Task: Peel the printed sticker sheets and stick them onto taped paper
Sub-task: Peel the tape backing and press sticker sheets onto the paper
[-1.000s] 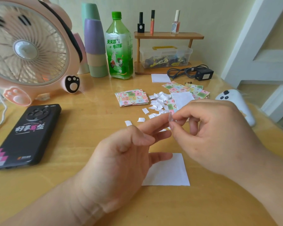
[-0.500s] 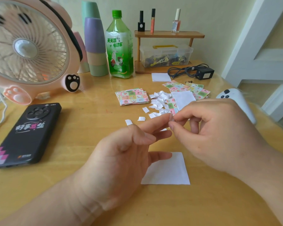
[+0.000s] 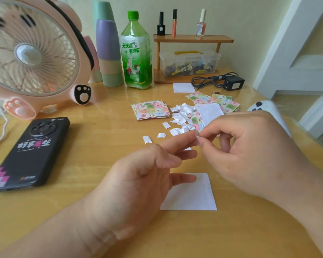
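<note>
My right hand (image 3: 250, 155) pinches a tiny clear piece (image 3: 197, 136) between thumb and forefinger, above the table. My left hand (image 3: 138, 183) reaches toward it with straight fingers, its forefinger tip touching the piece. Under both hands lies a white square of paper (image 3: 194, 194), partly hidden by my left fingers. Farther back are a stack of printed sticker sheets (image 3: 151, 109), a heap of white backing scraps (image 3: 181, 116) and more sticker sheets (image 3: 213, 99) under a white sheet (image 3: 209, 112).
A black phone (image 3: 32, 151) lies at the left, with a pink fan (image 3: 32, 54) behind it. Stacked cups (image 3: 108, 53), a green bottle (image 3: 136, 53) and a small wooden shelf (image 3: 192, 39) line the back. A charger (image 3: 233, 83) and a white controller (image 3: 268, 108) sit at the right.
Both hands stay joined at the fingertips on the tiny piece, almost unmoved. The fingertips have drifted very slightly to the right.
</note>
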The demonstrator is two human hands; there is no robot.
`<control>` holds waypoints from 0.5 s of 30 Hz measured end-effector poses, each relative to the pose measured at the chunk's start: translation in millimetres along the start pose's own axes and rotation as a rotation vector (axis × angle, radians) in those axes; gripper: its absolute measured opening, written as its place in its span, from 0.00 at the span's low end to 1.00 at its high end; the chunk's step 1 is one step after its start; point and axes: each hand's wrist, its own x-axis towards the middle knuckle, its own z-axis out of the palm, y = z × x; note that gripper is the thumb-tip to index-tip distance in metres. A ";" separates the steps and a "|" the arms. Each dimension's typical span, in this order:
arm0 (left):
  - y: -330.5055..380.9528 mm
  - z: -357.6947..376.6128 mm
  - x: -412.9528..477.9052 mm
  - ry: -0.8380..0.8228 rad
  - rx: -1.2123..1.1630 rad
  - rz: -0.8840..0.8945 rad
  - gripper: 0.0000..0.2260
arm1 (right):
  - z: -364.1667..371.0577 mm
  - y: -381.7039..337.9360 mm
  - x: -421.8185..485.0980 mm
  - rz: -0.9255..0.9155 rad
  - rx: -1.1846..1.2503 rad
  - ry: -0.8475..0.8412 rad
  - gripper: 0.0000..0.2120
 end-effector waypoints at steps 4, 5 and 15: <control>0.4 0.0 -0.6 0.016 0.058 -0.002 0.34 | 1.7 -2.6 -1.6 0.014 -0.033 0.028 0.03; 0.7 0.3 -0.8 0.009 0.072 -0.007 0.34 | 3.3 -2.4 -1.6 0.018 -0.025 0.023 0.02; 5.4 -3.7 2.8 0.079 -0.049 -0.025 0.28 | 12.3 7.9 0.9 0.265 0.668 -0.063 0.03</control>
